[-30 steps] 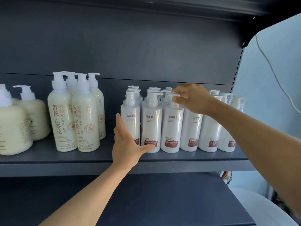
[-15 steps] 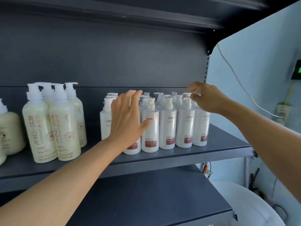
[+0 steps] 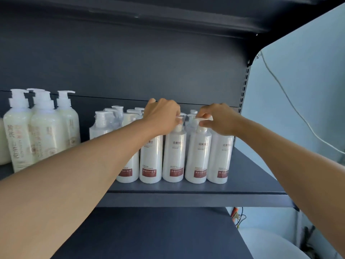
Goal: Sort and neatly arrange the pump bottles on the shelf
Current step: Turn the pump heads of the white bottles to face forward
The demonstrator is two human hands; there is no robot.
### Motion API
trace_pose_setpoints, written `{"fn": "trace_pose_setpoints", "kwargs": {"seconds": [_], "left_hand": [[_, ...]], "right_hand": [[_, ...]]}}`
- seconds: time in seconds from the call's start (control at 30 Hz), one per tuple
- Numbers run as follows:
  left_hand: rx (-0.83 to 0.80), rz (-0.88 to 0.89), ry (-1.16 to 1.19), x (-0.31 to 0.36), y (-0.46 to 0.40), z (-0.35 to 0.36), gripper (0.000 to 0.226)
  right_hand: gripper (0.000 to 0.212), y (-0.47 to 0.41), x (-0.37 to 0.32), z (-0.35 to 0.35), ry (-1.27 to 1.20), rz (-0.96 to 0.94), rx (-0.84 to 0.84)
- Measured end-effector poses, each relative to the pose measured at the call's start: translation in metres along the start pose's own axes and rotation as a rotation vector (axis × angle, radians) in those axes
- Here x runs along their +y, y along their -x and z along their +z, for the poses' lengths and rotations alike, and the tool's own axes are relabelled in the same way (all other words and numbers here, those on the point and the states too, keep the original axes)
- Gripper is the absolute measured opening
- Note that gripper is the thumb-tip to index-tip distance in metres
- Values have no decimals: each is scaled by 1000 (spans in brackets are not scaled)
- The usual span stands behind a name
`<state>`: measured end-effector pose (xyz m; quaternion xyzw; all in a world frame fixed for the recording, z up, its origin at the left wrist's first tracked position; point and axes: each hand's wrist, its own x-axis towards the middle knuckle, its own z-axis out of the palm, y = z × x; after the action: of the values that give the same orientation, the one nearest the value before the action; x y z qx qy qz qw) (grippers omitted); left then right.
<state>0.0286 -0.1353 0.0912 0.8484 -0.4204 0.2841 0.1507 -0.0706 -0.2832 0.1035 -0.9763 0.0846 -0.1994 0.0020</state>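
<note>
Several white pump bottles with red labels (image 3: pixel 173 157) stand in rows on the dark shelf (image 3: pixel 196 189), right of centre. My left hand (image 3: pixel 161 114) is on top of them, fingers curled over the pump head of a front-row bottle. My right hand (image 3: pixel 217 118) pinches the pump head of the neighbouring white bottle (image 3: pixel 197 157). Cream pump bottles with orange print (image 3: pixel 44 135) stand in a group at the left of the same shelf. My left forearm hides part of the leftmost white bottles.
A lower shelf (image 3: pixel 149 232) juts out beneath. The shelf's right upright (image 3: pixel 244 86) ends the unit, with a pale wall and a hanging white cable (image 3: pixel 291 101) beyond. A white rounded object (image 3: pixel 270 245) sits at the bottom right.
My left hand rose from the front of the white bottles to their pump heads. My right hand stayed on the pump tops, now pinching one. The view has shifted.
</note>
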Motion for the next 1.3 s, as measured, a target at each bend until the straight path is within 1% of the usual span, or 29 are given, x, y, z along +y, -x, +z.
{"fn": "trace_pose_setpoints", "kwargs": {"seconds": [0.1, 0.17, 0.33, 0.47, 0.6, 0.77, 0.87, 0.97, 1.03, 1.1, 1.2, 1.27, 1.3], "left_hand": [[-5, -68, 82, 4, 0, -1, 21], [-14, -104, 128, 7, 0, -2, 14], [-77, -122, 211, 9, 1, -6, 1], [-113, -133, 271, 9, 1, -7, 3], [-122, -135, 283, 8, 1, -7, 3], [-117, -130, 284, 7, 3, -5, 1], [-116, -140, 268, 8, 4, -5, 10], [-126, -144, 241, 9, 4, -5, 15], [-107, -124, 182, 13, 3, -6, 29], [-80, -95, 164, 20, 2, -6, 40], [-76, -28, 170, 34, -2, -1, 41], [-86, 15, 159, 45, -3, 5, 41], [-102, 28, 153, 48, -4, 6, 42]], "right_hand": [[23, -4, 6, 2, -79, -34, 1], [22, -5, 9, 3, -109, -52, 16], [20, -5, 12, 5, -167, -44, 51], [19, -7, 11, 5, -155, -41, 53], [17, -8, 11, 5, -204, -8, 40], [18, -7, 9, 5, -194, 30, 36], [21, -3, 6, 4, -189, 31, 29], [29, 6, 7, -3, -215, 21, 51], [36, 10, 17, -13, -286, 68, 118], [36, 13, 33, -24, -309, 132, 145], [26, 19, 53, -23, -240, 162, 33], [21, 22, 59, -13, -267, 152, -27], [21, 22, 59, -8, -298, 154, -31]]}}
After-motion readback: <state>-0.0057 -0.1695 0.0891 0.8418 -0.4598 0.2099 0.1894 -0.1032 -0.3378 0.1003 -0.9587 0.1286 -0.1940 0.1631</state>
